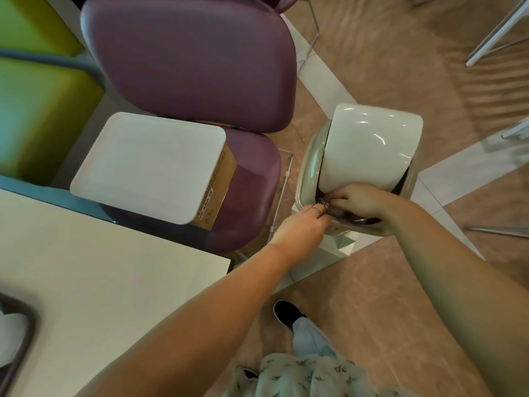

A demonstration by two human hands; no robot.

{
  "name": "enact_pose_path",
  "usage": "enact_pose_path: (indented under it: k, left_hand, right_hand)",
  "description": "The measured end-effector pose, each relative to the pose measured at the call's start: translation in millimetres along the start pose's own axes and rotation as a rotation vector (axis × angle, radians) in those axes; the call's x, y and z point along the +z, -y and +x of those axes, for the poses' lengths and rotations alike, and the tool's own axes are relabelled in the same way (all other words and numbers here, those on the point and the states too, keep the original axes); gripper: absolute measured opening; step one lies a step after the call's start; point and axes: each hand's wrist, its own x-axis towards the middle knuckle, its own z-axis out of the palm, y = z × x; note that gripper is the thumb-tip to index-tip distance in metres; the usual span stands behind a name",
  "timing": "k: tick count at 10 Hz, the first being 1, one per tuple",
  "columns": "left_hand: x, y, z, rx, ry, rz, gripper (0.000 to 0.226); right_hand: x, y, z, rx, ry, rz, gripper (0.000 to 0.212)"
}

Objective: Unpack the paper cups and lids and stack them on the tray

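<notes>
Soft, even indoor light. Bright glare streaks sit on the bin lid (372, 144) at right centre. Wide-angle bending curves the frame edges; the floor (429, 53) at upper right smears with motion blur.

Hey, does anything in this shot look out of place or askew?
Yes. The white plastic tray sits on a brown cardboard box perched on the purple chair seat, overhanging the box, not on the white table. Both hands, left hand and right hand, are at the white swing-lid bin, away from it.
</notes>
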Motion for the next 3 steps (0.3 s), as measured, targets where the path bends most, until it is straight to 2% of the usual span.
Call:
enact_pose_path:
  k: [1, 3]
  left_hand:
    - [-9, -4, -2, -0.085, 0.020, -0.070, 0.031]
    - [-29, 6, -24, -0.307, -0.127, -0.287, 0.024]
  right_hand:
    - [-8, 2, -12, -0.017, -0.063, -0.025, 0.026]
    - [-17, 31, -35, -0.003, -0.335, 0.099, 0.008]
